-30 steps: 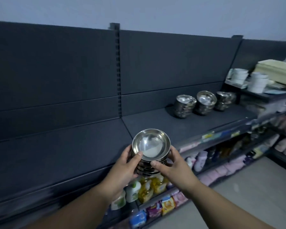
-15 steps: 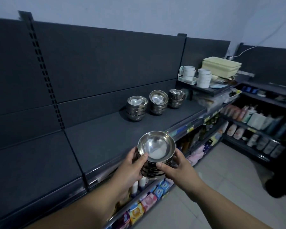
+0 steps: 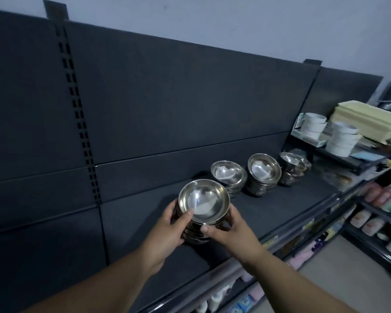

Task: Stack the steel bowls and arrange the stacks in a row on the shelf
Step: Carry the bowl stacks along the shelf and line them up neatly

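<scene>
Fingers (image 3: 186, 214) of the left hand (image 3: 165, 227) and right hand (image 3: 229, 231) curl around one stack of steel bowls (image 3: 203, 201), arms outstretched, at the dark shelf (image 3: 280, 211); three other stacks (image 3: 264, 171) stand rowed just beyond.

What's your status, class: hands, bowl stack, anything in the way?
Left hand and right hand grip the bowl stack. Stack at the shelf, left of three placed stacks; contact unclear. Nothing blocking.
</scene>
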Available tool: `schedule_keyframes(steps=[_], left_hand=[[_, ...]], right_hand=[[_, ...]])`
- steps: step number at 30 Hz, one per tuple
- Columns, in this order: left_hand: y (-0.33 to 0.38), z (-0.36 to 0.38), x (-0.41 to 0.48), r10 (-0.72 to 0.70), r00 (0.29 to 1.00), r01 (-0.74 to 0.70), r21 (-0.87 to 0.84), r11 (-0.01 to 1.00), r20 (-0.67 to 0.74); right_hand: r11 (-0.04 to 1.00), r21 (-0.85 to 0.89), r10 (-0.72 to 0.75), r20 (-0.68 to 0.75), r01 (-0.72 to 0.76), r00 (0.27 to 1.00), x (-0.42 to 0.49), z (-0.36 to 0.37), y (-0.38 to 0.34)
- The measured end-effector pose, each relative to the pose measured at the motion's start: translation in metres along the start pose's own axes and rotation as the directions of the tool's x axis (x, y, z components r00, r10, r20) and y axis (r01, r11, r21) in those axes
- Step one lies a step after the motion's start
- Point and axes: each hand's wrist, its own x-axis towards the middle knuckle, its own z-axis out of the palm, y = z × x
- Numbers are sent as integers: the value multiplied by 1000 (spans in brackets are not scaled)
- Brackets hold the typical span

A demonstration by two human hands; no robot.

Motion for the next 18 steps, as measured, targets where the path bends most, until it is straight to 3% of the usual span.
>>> schedule_keyframes(steps=[12, 18], left_hand=[[-4, -20, 62, -25, 978, 12, -64, 998, -206], [-2, -7, 74, -30, 915, -24, -130, 991, -401]], right_hand=[[997, -83, 12, 151, 1, 988, 98, 15, 13], [996, -85, -1, 226, 21, 974, 118, 16, 26]])
